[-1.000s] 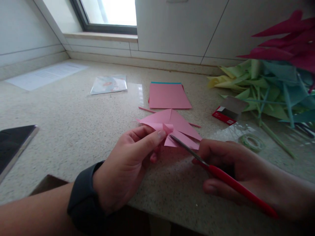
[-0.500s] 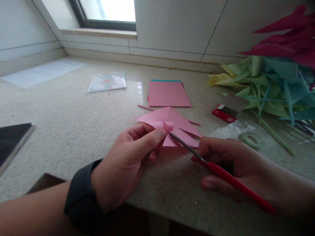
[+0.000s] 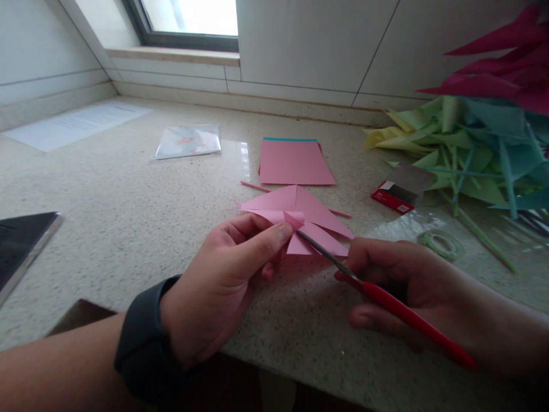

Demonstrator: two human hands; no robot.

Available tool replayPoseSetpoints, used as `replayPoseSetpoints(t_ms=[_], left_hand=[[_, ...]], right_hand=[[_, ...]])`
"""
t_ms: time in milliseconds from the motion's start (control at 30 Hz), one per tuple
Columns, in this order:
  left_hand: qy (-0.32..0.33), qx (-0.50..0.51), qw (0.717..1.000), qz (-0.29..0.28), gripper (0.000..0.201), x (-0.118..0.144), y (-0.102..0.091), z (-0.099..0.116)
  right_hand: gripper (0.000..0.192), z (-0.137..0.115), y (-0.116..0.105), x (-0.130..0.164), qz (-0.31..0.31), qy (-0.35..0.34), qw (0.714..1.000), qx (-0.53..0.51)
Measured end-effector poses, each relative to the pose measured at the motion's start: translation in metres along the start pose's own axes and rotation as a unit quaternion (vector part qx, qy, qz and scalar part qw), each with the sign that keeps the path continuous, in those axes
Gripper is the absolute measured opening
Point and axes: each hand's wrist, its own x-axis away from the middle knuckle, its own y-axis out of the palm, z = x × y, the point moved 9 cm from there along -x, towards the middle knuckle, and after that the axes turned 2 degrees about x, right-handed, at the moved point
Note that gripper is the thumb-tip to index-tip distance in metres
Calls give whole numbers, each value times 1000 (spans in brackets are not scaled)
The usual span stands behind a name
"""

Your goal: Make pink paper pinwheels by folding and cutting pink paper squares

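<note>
My left hand [image 3: 240,269] pinches a pink sheet of paper [image 3: 295,201], cut and folded, between thumb and fingers. A small curl of the paper stands up at the thumb tip. In my right hand [image 3: 398,286] are red-handled scissors [image 3: 398,312], their metal blades pointing up and left. The blade tips meet the paper right beside my left thumb; whether paper lies between them I cannot tell. Behind the sheet a thin pink paper stick [image 3: 255,186] pokes out on both sides. A stack of square paper [image 3: 295,163], pink on top, lies just beyond.
On the right are a red box [image 3: 392,197], a roll of green tape [image 3: 441,245] and a pile of green, blue and magenta paper flowers [image 3: 484,131]. A clear packet [image 3: 189,141] and printed sheet [image 3: 77,123] lie at the back left, a dark flat object [image 3: 23,243] nearer.
Hardly anything differs. The whole view has shifted slightly; both hands, the pink paper and the scissors keep the same positions relative to each other.
</note>
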Motion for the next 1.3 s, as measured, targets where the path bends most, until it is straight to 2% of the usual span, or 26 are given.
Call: replayPoseSetpoints(t_ms=[867,1100,1300], left_hand=[[-6,-11,1000,-1,18,1,0,-2],[13,-25,1000,-4,22,2,3,3],[22,-9,1000,1,16,4,5,3]], right_hand=[[27,2,-2,1,25,-16,998,61],[24,-5,-3,6,78,-51,987,134],[22,-13,-2,9,119,-76,979,149]])
